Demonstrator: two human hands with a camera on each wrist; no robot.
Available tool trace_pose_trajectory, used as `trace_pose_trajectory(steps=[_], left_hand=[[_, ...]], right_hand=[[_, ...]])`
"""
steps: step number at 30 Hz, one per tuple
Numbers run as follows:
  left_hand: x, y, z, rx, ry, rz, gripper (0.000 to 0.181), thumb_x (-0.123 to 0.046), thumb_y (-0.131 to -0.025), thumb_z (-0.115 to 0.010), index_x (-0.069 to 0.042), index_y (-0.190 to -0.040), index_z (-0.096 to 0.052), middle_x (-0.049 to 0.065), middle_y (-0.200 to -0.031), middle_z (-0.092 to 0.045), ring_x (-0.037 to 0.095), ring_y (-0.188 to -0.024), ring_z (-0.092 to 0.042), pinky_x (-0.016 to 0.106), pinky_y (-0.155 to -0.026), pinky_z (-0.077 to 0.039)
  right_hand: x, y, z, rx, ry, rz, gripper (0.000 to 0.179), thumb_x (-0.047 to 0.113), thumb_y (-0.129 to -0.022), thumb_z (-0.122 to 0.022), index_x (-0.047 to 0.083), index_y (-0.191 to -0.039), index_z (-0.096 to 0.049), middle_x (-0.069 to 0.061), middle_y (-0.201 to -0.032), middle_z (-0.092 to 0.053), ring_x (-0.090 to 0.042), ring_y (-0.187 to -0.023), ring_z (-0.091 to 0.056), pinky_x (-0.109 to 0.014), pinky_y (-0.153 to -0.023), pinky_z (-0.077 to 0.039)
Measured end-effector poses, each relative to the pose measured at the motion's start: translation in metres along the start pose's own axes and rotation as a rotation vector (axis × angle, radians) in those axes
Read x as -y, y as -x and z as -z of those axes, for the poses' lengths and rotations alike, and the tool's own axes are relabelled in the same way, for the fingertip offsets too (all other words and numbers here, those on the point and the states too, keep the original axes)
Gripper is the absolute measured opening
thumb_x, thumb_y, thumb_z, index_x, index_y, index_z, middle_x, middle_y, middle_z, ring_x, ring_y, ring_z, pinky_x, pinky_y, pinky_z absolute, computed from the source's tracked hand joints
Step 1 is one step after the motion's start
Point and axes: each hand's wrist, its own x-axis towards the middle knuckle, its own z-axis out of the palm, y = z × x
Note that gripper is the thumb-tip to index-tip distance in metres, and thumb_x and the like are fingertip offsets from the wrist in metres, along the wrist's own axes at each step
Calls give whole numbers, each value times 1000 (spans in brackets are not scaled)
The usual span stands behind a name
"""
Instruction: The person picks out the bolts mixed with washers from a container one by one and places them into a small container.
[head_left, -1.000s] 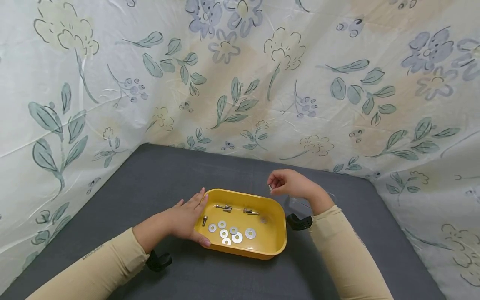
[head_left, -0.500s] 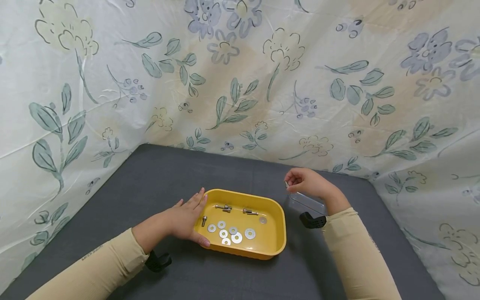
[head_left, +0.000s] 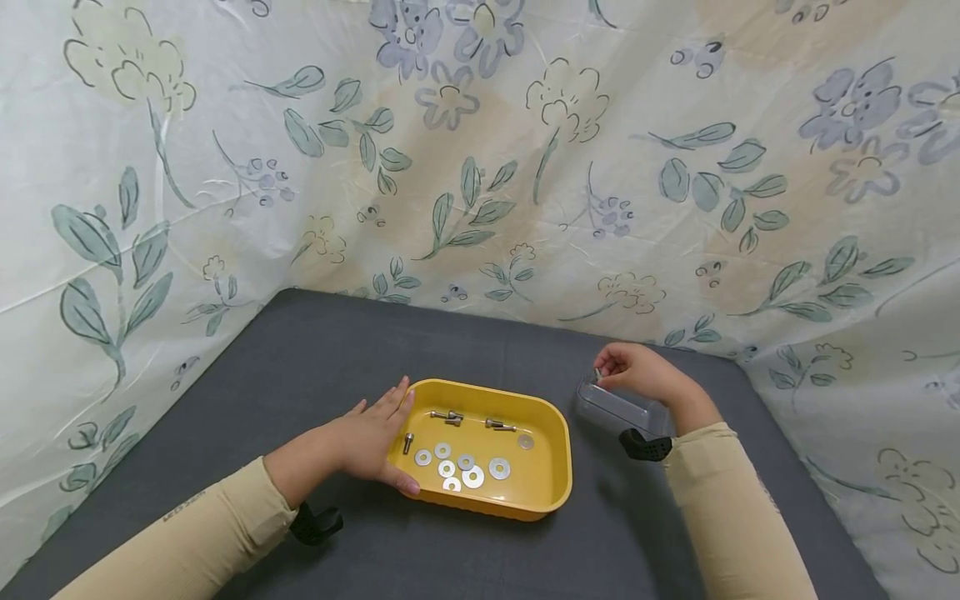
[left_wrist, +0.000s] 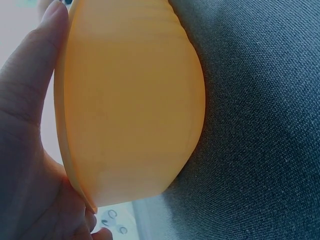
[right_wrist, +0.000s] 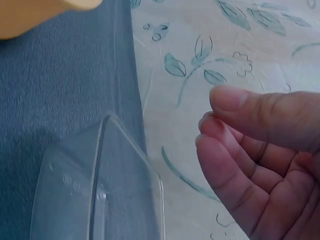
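Note:
My left hand (head_left: 371,437) rests against the left end of a yellow tray (head_left: 557,500). Its fingers lie straight along the far corner, and the thumb touches the near rim. Inside the tray lie several bolts (head_left: 450,415) and several flat washers (head_left: 472,477). My right hand (head_left: 645,375) is over the far left end of a clear plastic box (head_left: 622,410). Thumb and fingertips pinch a small silvery metal piece (head_left: 597,375), mostly hidden by them. The right wrist view shows the hand (right_wrist: 260,150) beside the box rim (right_wrist: 97,165); the piece itself cannot be seen there.
A dark grey cloth (head_left: 480,550) covers the table under both containers. Floral fabric (head_left: 480,167) hangs behind the table and along its sides. Black straps are on both wrists. The clear box stands right of the tray.
My right hand has moved rightward, away from the tray's far side, with the small metal piece, and come down over the clear box. The left hand and the tray have stayed put.

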Motion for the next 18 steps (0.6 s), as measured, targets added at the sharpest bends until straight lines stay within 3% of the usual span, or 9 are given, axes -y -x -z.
trace_pose_trajectory(steps=[10, 18], left_hand=[[0, 0, 0, 5, -7, 7, 134, -87, -52, -51, -7, -147, -2, 8, -152, 13, 25, -140, -2, 56, -107, -11], [-1, -1, 1, 11, -13, 8, 133, -87, -52, -50, -7, -147, -2, 8, -152, 13, 25, -140, -2, 56, -107, -11]], right_hand=[[-25, 6, 7, -13, 4, -84, 24, 12, -84, -66, -1, -101, -54, -9, -87, -57, -23, -79, -59, -33, -70, -51], [-43, 12, 8, -11, -17, -80, 23, 10, -85, -65, -3, -100, -54, -10, -85, -57, -22, -76, -59, -35, -67, -49]])
